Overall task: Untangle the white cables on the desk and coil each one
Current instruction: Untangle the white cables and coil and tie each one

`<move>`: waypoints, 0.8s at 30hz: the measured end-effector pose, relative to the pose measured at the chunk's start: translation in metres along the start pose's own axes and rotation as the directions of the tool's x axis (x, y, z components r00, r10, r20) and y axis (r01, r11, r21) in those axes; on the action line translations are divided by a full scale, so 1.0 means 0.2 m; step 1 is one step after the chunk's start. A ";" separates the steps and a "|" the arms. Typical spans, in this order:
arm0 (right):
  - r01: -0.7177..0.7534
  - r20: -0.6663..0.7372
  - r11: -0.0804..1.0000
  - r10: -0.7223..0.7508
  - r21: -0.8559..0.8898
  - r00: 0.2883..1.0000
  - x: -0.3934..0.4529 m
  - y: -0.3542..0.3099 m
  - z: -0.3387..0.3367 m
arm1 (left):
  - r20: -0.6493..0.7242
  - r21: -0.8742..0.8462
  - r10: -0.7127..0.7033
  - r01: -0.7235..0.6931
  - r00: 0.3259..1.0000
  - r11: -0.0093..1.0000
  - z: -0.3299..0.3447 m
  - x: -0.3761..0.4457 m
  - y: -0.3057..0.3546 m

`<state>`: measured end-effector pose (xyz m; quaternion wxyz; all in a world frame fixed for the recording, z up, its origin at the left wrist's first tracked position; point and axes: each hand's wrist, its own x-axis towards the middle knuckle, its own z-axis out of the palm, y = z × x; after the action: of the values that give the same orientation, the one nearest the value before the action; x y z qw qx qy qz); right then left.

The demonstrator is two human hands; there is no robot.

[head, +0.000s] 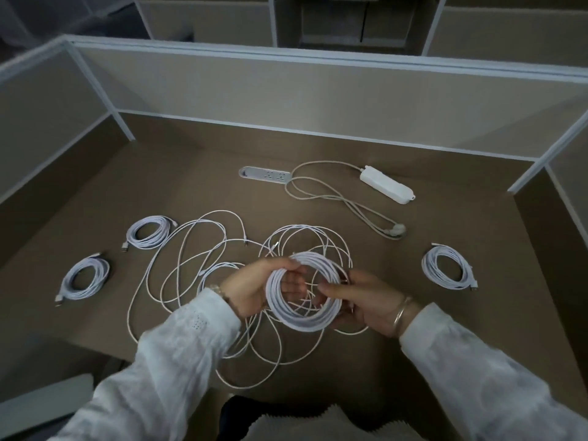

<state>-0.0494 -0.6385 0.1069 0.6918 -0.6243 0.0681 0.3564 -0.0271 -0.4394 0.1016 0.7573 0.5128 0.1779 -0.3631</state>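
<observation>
A thick round coil of white cable (288, 315) hangs between both hands above the brown desk (461, 329). My left hand (254, 289) grips the coil's upper left side, fingers curled through its middle. At the coil's right side, my right hand (359, 302) pinches strands with thumb and fingers. Loose tangled white cable (191, 246) sprawls over the desk below and to the left of the hands. Three finished coils lie flat: one at far left (85, 278), one at back left (149, 232), one at right (447, 265).
A white power strip (386, 184) with its looped cord (321, 194) lies at the back right. A socket panel (264, 175) is set into the desk behind the cables. Beige partition walls (286, 97) close off the back and both sides.
</observation>
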 end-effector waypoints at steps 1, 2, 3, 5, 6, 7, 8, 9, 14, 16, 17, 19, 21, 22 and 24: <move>-0.013 -0.005 1.000 0.013 0.024 1.000 0.07 0.00 0.08 | -0.046 -0.018 0.005 -0.006 0.999 1.000 -0.11 -0.02 -0.01; -0.015 -0.041 0.998 0.017 0.055 0.999 0.11 0.01 0.11 | -0.085 0.002 0.000 0.000 0.996 1.000 -0.15 -0.03 -0.02; -0.011 -0.075 0.996 0.018 0.092 0.997 0.12 0.02 0.13 | -0.126 0.021 -0.011 0.014 0.992 1.000 -0.19 -0.04 -0.04; -0.005 -0.109 0.991 0.020 0.137 0.994 0.22 0.01 0.23 | -0.162 0.026 -0.044 0.049 0.986 0.998 -0.34 -0.08 -0.06; -0.001 -0.123 0.989 0.020 0.151 0.992 0.26 0.00 0.27 | -0.146 0.016 -0.068 0.071 0.987 0.997 -0.39 -0.09 -0.06; 0.005 -0.135 0.987 0.017 0.162 0.991 0.30 0.00 0.32 | -0.130 0.011 -0.083 0.085 0.988 0.996 -0.44 -0.11 -0.06; 0.006 -0.146 0.985 0.019 0.172 0.989 0.35 0.00 0.38 | -0.119 0.009 -0.078 0.080 0.990 0.997 -0.49 -0.12 -0.05; 0.000 -0.161 0.983 0.030 0.184 0.987 0.39 0.02 0.42 | -0.121 0.013 -0.060 0.062 0.991 0.998 -0.52 -0.12 -0.05; -0.047 -0.182 0.963 0.098 0.265 0.978 0.61 0.09 0.61 | -0.262 -0.006 0.008 -0.010 0.965 1.000 -0.84 -0.04 0.02; -0.078 -0.246 0.968 0.138 0.239 0.959 0.69 0.13 0.67 | -0.332 -0.025 0.001 -0.010 0.943 1.000 -1.02 0.01 0.04; -0.106 -0.280 0.967 0.171 0.231 0.945 0.74 0.16 0.71 | -0.372 -0.036 -0.013 0.000 0.928 0.999 -1.14 0.03 0.05; -0.168 -0.309 0.960 0.233 0.224 0.922 0.78 0.21 0.74 | -0.460 -0.090 -0.039 -0.003 0.887 0.996 -1.32 0.03 0.05; -0.215 -0.342 0.956 0.273 0.199 0.899 0.84 0.27 0.77 | -0.557 -0.172 -0.074 -0.028 0.827 0.985 -1.54 0.02 0.03; -0.231 -0.361 0.958 0.278 0.168 0.890 0.86 0.29 0.78 | -0.605 -0.221 -0.089 -0.059 0.791 0.973 -1.64 0.00 0.01; -0.254 -0.404 0.967 0.244 0.031 0.881 0.90 0.33 0.82 | -0.674 -0.260 -0.115 -0.089 0.730 0.961 -1.87 -0.03 -0.05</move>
<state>-0.0120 -0.4164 -0.0093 0.6038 -0.6785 0.2852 0.3060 0.0010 -0.1008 -0.0543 0.6996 0.4987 0.4959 -0.1261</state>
